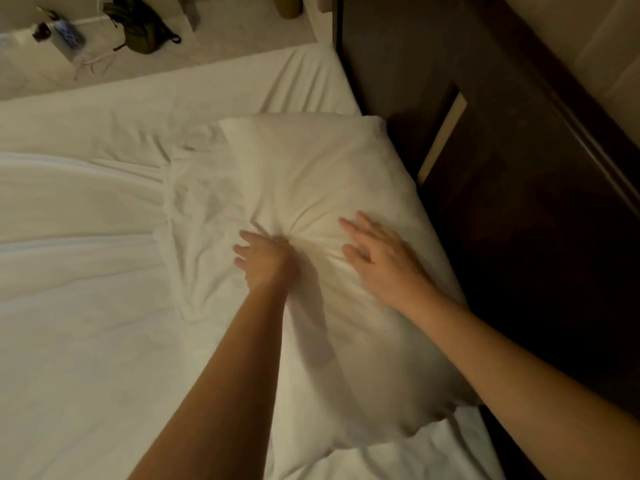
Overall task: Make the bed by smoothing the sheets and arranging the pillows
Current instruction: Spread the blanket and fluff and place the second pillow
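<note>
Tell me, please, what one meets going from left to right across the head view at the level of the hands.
First the white sheet → left hand, gripping the pillow → right hand, flat on it → dark headboard.

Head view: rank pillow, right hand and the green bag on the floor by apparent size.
1. pillow, by far the largest.
2-3. right hand and green bag: they fill similar areas of the frame. The hand is near the camera and the bag far off, so I won't rank them.
</note>
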`<state>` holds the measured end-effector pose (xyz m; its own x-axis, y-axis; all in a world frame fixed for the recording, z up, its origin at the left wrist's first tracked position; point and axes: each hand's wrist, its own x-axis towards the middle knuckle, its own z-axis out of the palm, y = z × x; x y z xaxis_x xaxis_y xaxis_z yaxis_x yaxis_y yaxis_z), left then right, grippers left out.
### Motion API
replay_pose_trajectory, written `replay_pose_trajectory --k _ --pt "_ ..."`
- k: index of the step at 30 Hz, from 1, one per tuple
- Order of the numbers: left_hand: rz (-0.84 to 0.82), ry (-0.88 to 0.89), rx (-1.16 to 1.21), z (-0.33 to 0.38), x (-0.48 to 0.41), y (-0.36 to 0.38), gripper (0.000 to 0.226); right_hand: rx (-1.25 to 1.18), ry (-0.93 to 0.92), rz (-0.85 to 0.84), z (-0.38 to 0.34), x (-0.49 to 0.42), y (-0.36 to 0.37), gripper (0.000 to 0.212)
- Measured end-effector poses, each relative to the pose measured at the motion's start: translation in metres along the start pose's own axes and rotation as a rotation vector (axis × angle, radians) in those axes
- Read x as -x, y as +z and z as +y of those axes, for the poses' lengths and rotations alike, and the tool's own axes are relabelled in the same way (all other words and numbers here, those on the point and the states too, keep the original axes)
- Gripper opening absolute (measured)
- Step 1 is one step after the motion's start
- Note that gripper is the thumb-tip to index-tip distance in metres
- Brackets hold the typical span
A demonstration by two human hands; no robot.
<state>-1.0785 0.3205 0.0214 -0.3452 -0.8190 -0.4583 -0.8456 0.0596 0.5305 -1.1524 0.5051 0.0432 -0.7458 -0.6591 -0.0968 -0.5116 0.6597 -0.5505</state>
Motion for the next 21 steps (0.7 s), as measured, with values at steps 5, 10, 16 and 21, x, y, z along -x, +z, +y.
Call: replay_pose_trajectory --k 5,10,16,21 --pt "0.200 0.482 -0.124 0.023 0.038 0.022 0.082 -0.052 0.400 0.031 0.063 -0.007 -0.003 0.073" --pt "0.041 0.478 -0.363 -0.023 0.014 0.054 0.090 -0.160 0.434 -0.030 0.090 -0.006 0.008 0.087" --pt "0.010 0.514 -0.229 -0.038 -0.002 0.052 0.055 -0.189 0.445 -0.006 0.086 -0.004 0.021 0.050" --pt "0.044 0.540 0.111 -0.004 0.023 0.015 0.052 -0.368 0.365 0.183 0.060 -0.003 0.002 0.040"
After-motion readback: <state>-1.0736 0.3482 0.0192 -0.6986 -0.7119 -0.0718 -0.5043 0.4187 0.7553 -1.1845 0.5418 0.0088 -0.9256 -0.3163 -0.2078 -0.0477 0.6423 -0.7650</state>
